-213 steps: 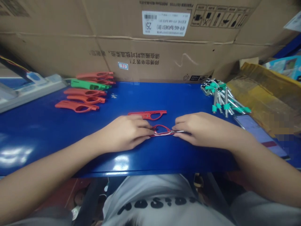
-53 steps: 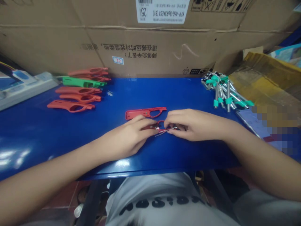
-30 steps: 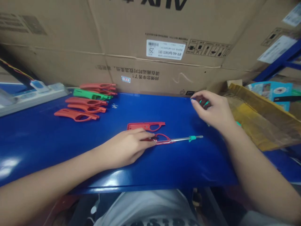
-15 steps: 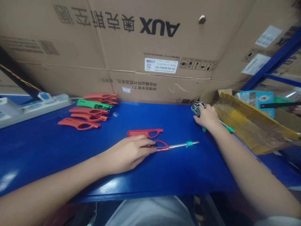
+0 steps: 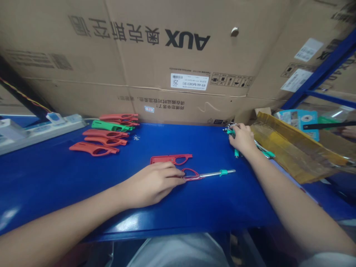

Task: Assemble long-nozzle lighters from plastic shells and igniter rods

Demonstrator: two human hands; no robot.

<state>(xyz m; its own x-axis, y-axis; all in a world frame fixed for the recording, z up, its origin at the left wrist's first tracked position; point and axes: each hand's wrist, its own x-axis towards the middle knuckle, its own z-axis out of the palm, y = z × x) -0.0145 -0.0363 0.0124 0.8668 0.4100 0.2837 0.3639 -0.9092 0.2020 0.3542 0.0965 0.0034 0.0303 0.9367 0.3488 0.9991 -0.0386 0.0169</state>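
My left hand (image 5: 155, 183) is closed on a red lighter shell half (image 5: 191, 175) with a loop-shaped trigger opening. A metal tube (image 5: 210, 174) with a green collar lies along it and points right. Just behind that hand another red shell half (image 5: 178, 159) lies with its hollow side up. At the back right, my right hand (image 5: 242, 138) has its fingers bent over a pile of small parts. Green pieces (image 5: 236, 153) and metal rods (image 5: 261, 148) stick out around it. Whether the fingers grip one of these parts is hidden.
Several red, orange and green lighter shells (image 5: 105, 133) lie at the back left, with tiny pale bits (image 5: 136, 137) beside them. A white power strip (image 5: 41, 131) is further left. A large cardboard box (image 5: 150, 66) stands behind, and a taped carton (image 5: 286, 152) at right.
My right hand has shifted slightly among the small parts, and green pieces there lie differently. My left hand stays on the shell half. The camera view has moved a little.
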